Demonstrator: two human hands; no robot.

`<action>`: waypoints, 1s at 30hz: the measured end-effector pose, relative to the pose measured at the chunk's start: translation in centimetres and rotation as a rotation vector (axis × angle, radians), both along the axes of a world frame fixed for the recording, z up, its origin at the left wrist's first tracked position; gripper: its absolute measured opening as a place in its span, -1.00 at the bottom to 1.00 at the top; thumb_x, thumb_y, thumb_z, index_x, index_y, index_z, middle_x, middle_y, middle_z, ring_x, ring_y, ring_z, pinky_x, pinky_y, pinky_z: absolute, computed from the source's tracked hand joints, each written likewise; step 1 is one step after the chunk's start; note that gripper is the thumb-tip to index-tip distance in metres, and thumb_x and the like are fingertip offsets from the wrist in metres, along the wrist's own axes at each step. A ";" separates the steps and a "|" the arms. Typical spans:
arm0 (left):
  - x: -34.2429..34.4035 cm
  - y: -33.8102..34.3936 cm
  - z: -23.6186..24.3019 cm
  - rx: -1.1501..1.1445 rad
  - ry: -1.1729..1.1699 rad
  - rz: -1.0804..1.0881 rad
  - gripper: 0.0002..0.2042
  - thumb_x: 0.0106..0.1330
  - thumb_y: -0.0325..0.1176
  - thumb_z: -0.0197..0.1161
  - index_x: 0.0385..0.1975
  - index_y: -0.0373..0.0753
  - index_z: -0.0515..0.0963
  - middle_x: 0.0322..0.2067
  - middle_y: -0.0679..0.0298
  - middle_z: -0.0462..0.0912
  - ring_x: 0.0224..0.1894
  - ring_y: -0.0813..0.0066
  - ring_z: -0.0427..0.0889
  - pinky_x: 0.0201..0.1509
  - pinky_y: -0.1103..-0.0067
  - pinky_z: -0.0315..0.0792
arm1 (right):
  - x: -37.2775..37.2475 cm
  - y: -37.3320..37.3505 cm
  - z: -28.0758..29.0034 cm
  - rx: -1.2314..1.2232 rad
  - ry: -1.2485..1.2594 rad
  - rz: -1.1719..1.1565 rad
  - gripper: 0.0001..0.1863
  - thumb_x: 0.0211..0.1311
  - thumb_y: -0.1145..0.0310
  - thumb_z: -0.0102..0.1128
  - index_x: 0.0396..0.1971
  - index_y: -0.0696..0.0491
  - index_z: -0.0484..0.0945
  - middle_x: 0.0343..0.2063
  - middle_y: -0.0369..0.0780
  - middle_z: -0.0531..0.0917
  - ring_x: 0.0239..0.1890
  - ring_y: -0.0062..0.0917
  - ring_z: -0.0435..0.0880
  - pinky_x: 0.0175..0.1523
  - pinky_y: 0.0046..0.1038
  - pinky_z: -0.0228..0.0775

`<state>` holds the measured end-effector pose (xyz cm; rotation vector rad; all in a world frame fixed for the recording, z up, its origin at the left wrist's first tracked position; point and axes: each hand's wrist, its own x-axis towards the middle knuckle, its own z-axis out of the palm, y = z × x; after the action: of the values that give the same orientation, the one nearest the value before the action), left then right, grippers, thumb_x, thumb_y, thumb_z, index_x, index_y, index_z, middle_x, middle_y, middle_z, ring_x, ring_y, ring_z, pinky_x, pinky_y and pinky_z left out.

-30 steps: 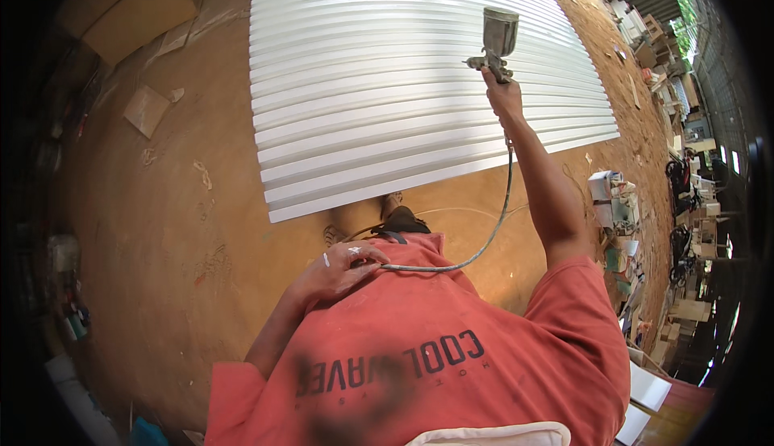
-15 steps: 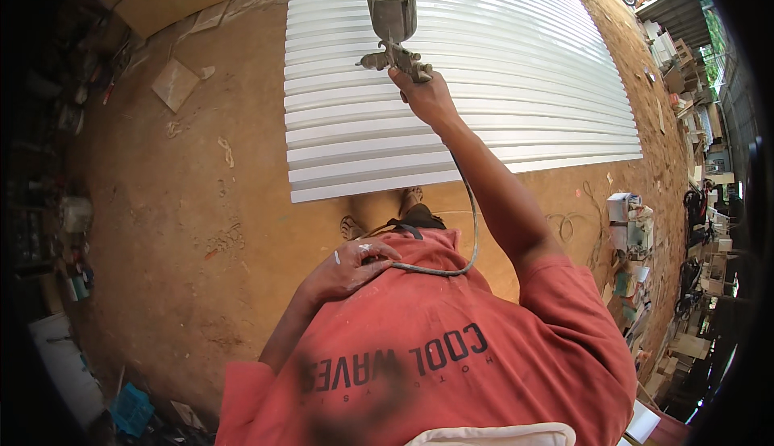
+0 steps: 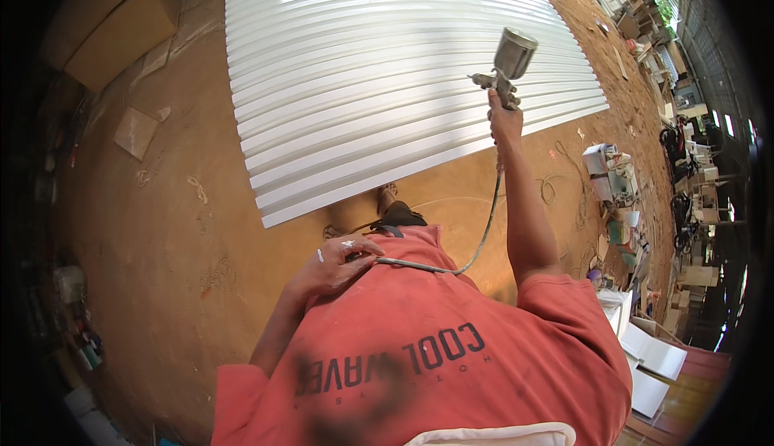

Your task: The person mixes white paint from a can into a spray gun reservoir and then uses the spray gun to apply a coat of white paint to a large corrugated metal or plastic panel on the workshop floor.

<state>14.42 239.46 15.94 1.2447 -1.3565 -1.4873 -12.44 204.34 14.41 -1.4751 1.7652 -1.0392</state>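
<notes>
My right hand (image 3: 505,124) is closed around the handle of a paint spray gun (image 3: 501,83) with a metal cup on top, nozzle pointing left. It is held out above the right part of a large white corrugated panel (image 3: 387,99) lying in front of me. From the gun's handle a thin grey hose (image 3: 488,224) hangs down and curves back to my waist. There my left hand (image 3: 334,262), marked with white paint, is closed on the hose against my red shirt. Whether any spray leaves the nozzle cannot be made out.
Brown dirt ground (image 3: 153,244) surrounds the panel. Large cardboard boxes (image 3: 121,23) stand at the far left, with a flat board (image 3: 137,132) on the ground nearer. On the right are stacked containers (image 3: 610,172), a loose coil of hose (image 3: 552,188) and assorted clutter.
My right hand has swung the spray gun to the right and nearer, and the hose moved along. The view has turned, so the panel sits tilted and further left. My left hand keeps its hold.
</notes>
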 end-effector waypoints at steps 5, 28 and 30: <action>0.2 -0.8 0.6 -0.022 -0.011 -0.056 -0.86 0.35 -0.45 0.24 -0.17 -0.29 0.64 -0.29 0.21 0.67 -0.28 0.52 0.58 -0.16 0.56 0.47 | -6.3 -1.3 -0.8 -0.181 0.101 -0.216 -0.49 0.27 -0.04 0.28 -0.67 0.06 0.48 -0.77 -0.38 0.42 -0.78 -0.63 0.31 -0.67 -0.47 0.12; -1.6 2.1 1.2 0.117 0.039 0.098 -0.84 0.38 -0.41 0.21 -0.15 -0.29 0.65 -0.23 0.21 0.67 -0.16 0.47 0.59 -0.05 0.53 0.46 | 18.1 15.0 1.6 0.305 -0.028 0.814 -0.59 0.29 0.03 0.20 -0.06 0.03 0.63 -0.50 -0.16 0.63 -0.40 -0.38 0.58 -0.22 -0.30 0.38; -1.7 1.8 1.1 0.098 0.023 0.083 -0.84 0.38 -0.41 0.22 -0.15 -0.29 0.65 -0.22 0.21 0.67 -0.16 0.46 0.60 -0.04 0.53 0.47 | 17.5 15.1 1.7 0.353 -0.021 0.828 -0.59 0.29 0.03 0.19 -0.07 0.04 0.63 -0.51 -0.18 0.63 -0.41 -0.41 0.56 -0.22 -0.31 0.38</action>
<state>12.77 241.29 17.01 1.3250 -1.2144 -1.5212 5.10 219.46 16.13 -1.6987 1.0516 -0.2948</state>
